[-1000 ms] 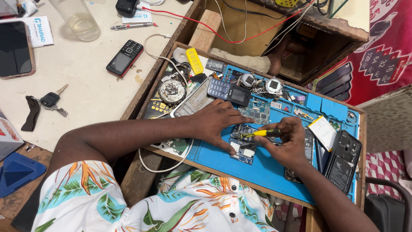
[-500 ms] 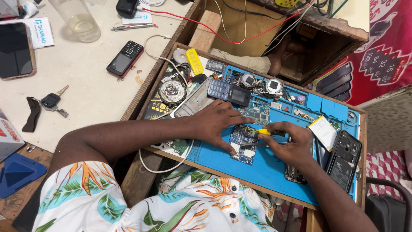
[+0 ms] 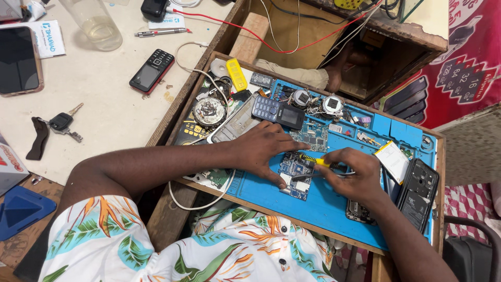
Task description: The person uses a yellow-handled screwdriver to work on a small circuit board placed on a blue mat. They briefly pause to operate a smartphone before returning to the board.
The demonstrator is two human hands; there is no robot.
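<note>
Pressing the blue circuit board (image 3: 295, 175) onto the blue mat (image 3: 323, 209) mid-tray, the left hand (image 3: 266, 151) stays flat while the right hand (image 3: 355, 177), gripping the yellow-handled screwdriver (image 3: 314, 161), has edged closer over it.

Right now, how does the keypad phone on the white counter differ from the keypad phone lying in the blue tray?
The black-and-red phone lies alone on the white counter, with only small scraps beside it; the grey-blue phone lies in the blue tray among loose parts, just beyond the left hand. The first points its keypad toward the top right, the second toward the left. Both are small bar phones with dark screens, face up, and no hand holds either.
</note>
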